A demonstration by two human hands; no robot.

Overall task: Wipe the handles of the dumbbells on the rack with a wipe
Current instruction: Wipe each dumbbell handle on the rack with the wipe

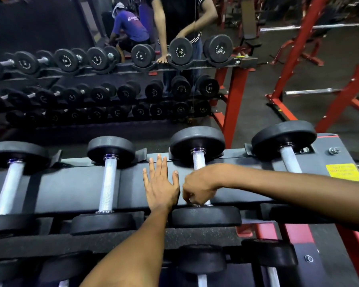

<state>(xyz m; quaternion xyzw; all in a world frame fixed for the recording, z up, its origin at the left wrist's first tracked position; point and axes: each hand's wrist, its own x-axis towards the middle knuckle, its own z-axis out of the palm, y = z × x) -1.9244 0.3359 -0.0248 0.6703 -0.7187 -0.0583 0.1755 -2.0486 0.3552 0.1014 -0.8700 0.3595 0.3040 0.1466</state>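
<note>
Several black dumbbells with silver knurled handles lie across the top shelf of the rack [75,189]. My right hand [197,188] curls round the near end of the third dumbbell's handle [199,161], just above its near weight [205,216]. No wipe shows in its fingers; whatever it holds is hidden. My left hand [160,181] rests flat with straight fingers on the shelf, between the second dumbbell's handle [108,183] and the third. Another dumbbell's handle [290,160] lies to the right.
A mirror behind the rack reflects the dumbbell rows, me and a crouching person in a blue shirt [131,25]. Red rack frames [234,96] and steel bars stand at the right. A yellow label [344,172] sits on the rack's right end. Lower shelves hold more dumbbells [202,259].
</note>
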